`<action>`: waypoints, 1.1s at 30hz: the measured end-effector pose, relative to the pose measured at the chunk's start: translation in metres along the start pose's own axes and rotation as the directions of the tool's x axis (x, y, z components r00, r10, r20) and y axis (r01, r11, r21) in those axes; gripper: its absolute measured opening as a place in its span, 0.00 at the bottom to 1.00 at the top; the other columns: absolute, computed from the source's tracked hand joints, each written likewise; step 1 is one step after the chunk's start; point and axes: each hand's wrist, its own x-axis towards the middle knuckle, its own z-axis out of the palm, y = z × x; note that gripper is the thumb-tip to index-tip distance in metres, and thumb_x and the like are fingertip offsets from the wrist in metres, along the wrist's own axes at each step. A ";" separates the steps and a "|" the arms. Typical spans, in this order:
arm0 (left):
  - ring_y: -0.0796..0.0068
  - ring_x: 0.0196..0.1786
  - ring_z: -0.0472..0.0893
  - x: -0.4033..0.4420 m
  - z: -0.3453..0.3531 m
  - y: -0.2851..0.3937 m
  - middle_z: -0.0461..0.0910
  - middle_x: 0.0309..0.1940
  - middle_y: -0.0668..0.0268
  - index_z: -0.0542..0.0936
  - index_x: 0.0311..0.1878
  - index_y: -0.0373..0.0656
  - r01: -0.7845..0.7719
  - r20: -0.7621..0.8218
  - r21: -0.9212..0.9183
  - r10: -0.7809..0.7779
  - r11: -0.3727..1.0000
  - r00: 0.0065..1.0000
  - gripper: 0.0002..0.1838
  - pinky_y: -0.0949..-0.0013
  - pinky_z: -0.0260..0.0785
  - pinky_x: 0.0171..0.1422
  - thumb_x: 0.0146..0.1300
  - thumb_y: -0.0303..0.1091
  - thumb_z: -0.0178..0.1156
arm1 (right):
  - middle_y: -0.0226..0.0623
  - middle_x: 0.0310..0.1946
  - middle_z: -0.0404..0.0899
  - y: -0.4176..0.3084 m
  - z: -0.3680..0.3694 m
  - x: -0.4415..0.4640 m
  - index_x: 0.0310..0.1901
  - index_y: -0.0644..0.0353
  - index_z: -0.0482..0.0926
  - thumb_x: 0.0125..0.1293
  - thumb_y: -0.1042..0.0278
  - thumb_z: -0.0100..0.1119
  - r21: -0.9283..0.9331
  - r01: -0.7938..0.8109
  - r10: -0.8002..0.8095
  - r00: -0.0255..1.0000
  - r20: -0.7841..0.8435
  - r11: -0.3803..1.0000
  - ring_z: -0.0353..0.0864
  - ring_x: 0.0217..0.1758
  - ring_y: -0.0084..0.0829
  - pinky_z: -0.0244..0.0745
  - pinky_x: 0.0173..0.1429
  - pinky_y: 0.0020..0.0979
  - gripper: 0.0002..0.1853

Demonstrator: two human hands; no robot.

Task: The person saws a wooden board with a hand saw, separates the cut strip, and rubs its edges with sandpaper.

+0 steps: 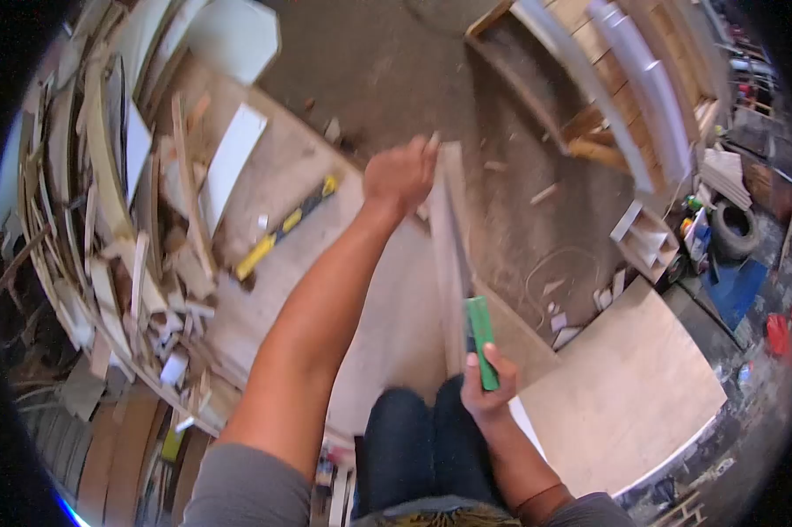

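My left hand (pixel 399 178) is closed at the far end of a long pale wood strip (pixel 453 338), fingers curled round something too small to make out. In my right hand (pixel 489 386) is the green handle (pixel 481 338) of a saw, gripped with thumb and fingers. Its thin blade (pixel 457 246) runs away from me along the strip. Beneath the strip lies a large wooden board (pixel 396 307), with my knees at its near edge.
A yellow and black level (pixel 286 228) lies on the board at the left. Wood offcuts (pixel 141 263) are piled farther left. A wooden frame (pixel 580 97) stands at the upper right, a plywood sheet (pixel 624 395) at the lower right, and a tire (pixel 735 230) beyond.
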 end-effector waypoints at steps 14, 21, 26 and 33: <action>0.37 0.37 0.83 -0.004 0.006 0.000 0.83 0.28 0.44 0.76 0.43 0.46 0.001 -0.053 -0.041 -0.004 0.999 0.999 0.27 0.37 0.73 0.43 0.81 0.56 0.34 | 0.46 0.34 0.85 0.006 0.000 0.027 0.52 0.61 0.78 0.59 0.78 0.73 0.024 -0.070 0.071 0.996 -0.044 0.997 0.88 0.32 0.47 0.84 0.36 0.39 0.20; 0.37 0.37 0.83 -0.003 0.003 0.001 0.83 0.29 0.45 0.76 0.43 0.46 0.009 -0.038 -0.028 -0.010 1.000 0.999 0.26 0.37 0.74 0.44 0.81 0.55 0.35 | 0.49 0.33 0.83 0.002 0.003 0.022 0.52 0.62 0.78 0.64 0.76 0.69 -0.040 -0.084 0.086 0.995 0.056 0.996 0.87 0.33 0.41 0.81 0.37 0.34 0.16; 0.37 0.38 0.84 -0.002 0.004 0.001 0.84 0.30 0.45 0.76 0.46 0.45 0.014 -0.037 -0.031 -0.015 0.999 0.999 0.25 0.37 0.74 0.45 0.81 0.54 0.35 | 0.47 0.31 0.83 -0.004 -0.036 -0.030 0.54 0.64 0.77 0.59 0.75 0.76 0.109 0.020 -0.019 1.000 -0.015 0.994 0.83 0.25 0.43 0.77 0.29 0.38 0.22; 0.37 0.36 0.83 -0.002 0.005 0.001 0.84 0.30 0.45 0.77 0.45 0.45 0.021 -0.052 -0.016 -0.022 1.000 0.998 0.26 0.37 0.74 0.42 0.81 0.55 0.36 | 0.47 0.37 0.84 0.012 0.005 0.015 0.52 0.63 0.78 0.59 0.75 0.75 -0.021 -0.052 0.051 0.998 -0.035 0.998 0.85 0.32 0.45 0.79 0.35 0.38 0.20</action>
